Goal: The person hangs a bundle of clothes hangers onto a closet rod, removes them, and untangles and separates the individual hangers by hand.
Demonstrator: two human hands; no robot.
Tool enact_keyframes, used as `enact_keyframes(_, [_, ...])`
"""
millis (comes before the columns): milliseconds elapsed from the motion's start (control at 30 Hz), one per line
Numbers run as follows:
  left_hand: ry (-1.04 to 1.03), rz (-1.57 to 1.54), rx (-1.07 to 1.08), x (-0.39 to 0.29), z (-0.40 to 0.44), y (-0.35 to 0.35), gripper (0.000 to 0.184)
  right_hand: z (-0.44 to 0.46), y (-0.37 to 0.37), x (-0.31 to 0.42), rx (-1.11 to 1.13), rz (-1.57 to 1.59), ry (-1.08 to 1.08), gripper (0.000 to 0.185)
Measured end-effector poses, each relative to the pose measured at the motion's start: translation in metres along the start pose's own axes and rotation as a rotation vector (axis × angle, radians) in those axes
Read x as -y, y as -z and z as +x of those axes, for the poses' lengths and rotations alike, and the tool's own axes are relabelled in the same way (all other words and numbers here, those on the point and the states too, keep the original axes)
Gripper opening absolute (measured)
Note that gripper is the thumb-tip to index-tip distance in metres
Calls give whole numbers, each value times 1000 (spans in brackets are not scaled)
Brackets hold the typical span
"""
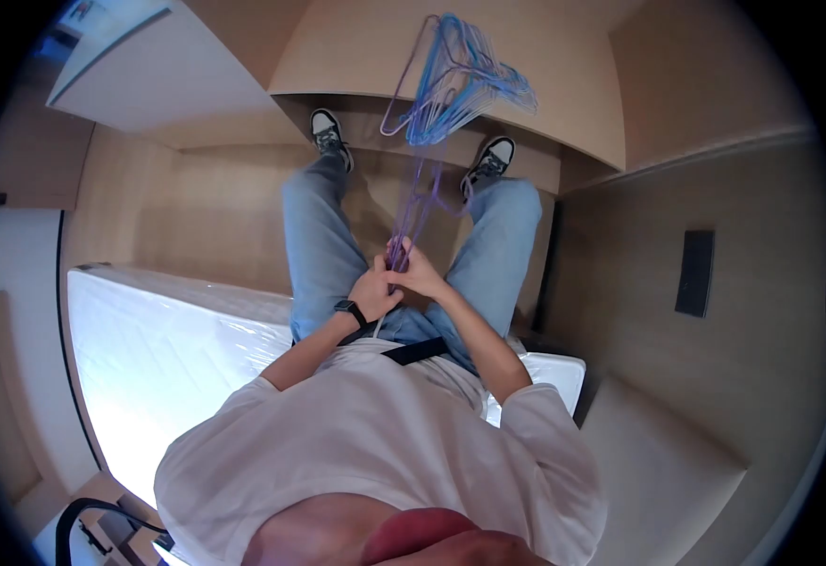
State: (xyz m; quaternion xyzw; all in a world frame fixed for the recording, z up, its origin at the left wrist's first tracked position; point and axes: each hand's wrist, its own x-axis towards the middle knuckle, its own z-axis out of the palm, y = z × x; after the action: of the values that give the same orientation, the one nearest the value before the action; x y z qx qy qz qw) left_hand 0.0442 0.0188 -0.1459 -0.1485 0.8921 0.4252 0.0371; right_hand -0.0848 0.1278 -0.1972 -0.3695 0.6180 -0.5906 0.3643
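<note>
Both hands meet in front of my lap around the lower end of some purple hangers [418, 198]. My left hand [374, 291], with a dark watch on its wrist, or the hand on the left of the view, has its fingers closed on them. On the right side, my other hand, the right hand [419, 273], also wraps round the purple hangers. Beyond them a bunch of blue and purple hangers [460, 90] lies on the wooden shelf's edge. Which fingers bear on which hanger is too small to tell.
My legs in jeans are spread, feet under the wooden shelf [347, 61]. A plastic-wrapped mattress [168, 330] lies behind at the left. A dark panel [695, 273] is on the right wall, with a pale cushion-like board [653, 462] below it.
</note>
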Motion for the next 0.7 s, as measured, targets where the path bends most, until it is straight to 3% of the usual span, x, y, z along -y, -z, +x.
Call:
enact_keyframes(67, [91,-30,18,-11,-1,5,24,0,-1,3,3,7,-61,76])
enact_keyframes(100, [133,65,44,-6,-3,-6,21,-13,-10,29,-130,41,-154,66])
enact_keyframes(133, [189,39,-56,-18,-7,0,29,-9,-11,39,-85,15,-183,71])
enact_keyframes(167, [57,-145,-282,20,-3,-28,45,-6,-13,-12,-29,127,-65,73])
enact_keyframes(200, [56,-154,-248,14,-1,-21,53,-2,-15,-2,-16,62,-46,69])
enact_keyframes(267, [93,-202,-229,9,-2,-14,48,-8,-9,12,22,59,-130,62])
enact_keyframes(300, [93,-184,-222,0,-3,-3,47,-5,-7,13,36,-186,-84,67])
enact_keyframes(367, [107,-172,-207,2,2,0,46,-6,-10,13,-84,-180,4,85])
enact_keyframes(533, [183,-161,-154,25,12,-13,49,3,8,39,-672,66,152,105])
enact_keyframes(600, [190,-95,-155,26,9,-19,50,3,41,21,-785,205,321,85])
enact_keyframes(700, [196,-54,-80,14,3,-11,52,-14,84,60,-750,43,314,72])
